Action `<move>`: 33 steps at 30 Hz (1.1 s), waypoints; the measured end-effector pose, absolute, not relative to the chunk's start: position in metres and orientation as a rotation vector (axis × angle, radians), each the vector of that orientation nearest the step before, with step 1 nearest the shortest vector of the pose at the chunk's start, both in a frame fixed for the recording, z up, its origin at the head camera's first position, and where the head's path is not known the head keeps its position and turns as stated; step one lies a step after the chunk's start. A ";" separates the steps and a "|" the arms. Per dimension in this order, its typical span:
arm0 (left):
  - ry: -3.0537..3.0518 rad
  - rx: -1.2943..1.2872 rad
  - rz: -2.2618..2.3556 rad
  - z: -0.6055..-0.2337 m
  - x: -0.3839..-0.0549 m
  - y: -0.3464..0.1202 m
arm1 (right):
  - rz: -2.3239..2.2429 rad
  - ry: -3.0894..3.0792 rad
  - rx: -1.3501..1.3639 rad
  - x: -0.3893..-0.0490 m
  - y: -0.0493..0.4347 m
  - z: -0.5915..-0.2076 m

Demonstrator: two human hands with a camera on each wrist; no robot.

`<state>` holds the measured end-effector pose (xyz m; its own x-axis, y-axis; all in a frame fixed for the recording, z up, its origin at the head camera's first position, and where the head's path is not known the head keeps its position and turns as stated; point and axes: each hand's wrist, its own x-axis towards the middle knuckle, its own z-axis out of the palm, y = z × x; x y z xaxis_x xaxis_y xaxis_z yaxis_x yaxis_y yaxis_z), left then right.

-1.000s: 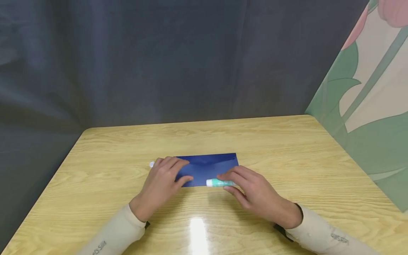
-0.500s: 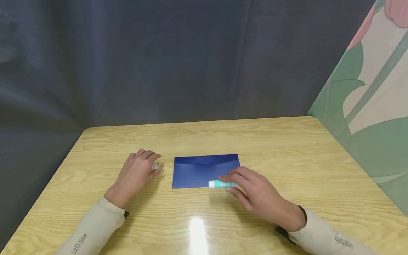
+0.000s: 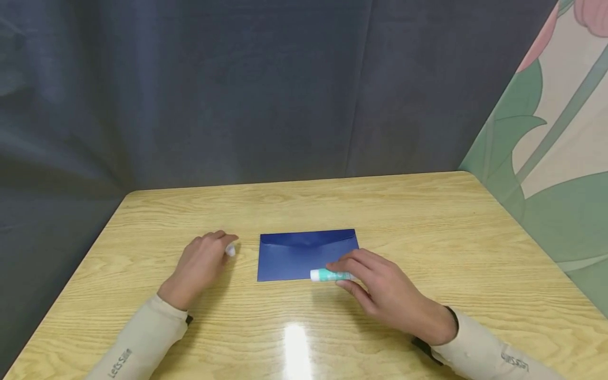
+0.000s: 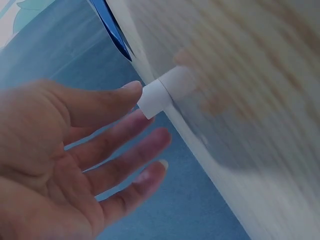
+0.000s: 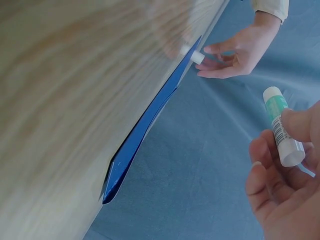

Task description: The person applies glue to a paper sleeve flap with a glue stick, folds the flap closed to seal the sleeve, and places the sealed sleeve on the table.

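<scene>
A small white cap [image 4: 154, 99] stands on the table at the left, and my left hand [image 3: 200, 266] pinches it between thumb and forefinger, the other fingers loose below. My right hand [image 3: 385, 287] holds a glue stick [image 3: 329, 274] with a white and turquoise barrel, thumb on one side and fingers on the other. The glue stick lies sideways in that grip, over the near right part of a dark blue envelope [image 3: 294, 261]. The envelope rests flat, its flap [image 3: 309, 238] along the far edge and slightly raised in the right wrist view [image 5: 142, 131].
The wooden table [image 3: 408, 211] reaches back to a dark curtain [image 3: 285, 95]. On the right stands a panel with a flower pattern [image 3: 565, 174]. A bright light reflection lies on the wood near the front.
My left hand has moved left from the envelope to the white cap and closed finger and thumb on it. My right hand keeps the glue stick at nearly the same spot.
</scene>
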<state>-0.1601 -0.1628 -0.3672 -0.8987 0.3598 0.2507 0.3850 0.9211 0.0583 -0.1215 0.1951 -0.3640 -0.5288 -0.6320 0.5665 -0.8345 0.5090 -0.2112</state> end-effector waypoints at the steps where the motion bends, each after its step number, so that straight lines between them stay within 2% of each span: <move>1: -2.845 -0.562 -0.172 -0.367 -0.160 -0.163 | 0.655 -2.335 1.208 -0.122 0.195 -0.364; 12: -2.931 -0.547 -0.460 -0.365 -0.163 -0.159 | 0.656 -2.340 1.188 -0.120 0.195 -0.364; 23: -2.946 -0.569 -0.466 -0.366 -0.163 -0.158 | 0.646 -2.331 1.191 -0.120 0.194 -0.366; 33: -3.001 -0.452 -0.499 -0.368 -0.161 -0.155 | 0.644 -2.333 1.192 -0.120 0.194 -0.366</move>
<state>-0.1613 -0.1552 -0.3676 -0.9547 0.2758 0.1116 0.2970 0.9044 0.3064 -0.1201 0.1937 -0.3659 -0.5318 -0.6247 0.5718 -0.8295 0.5202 -0.2032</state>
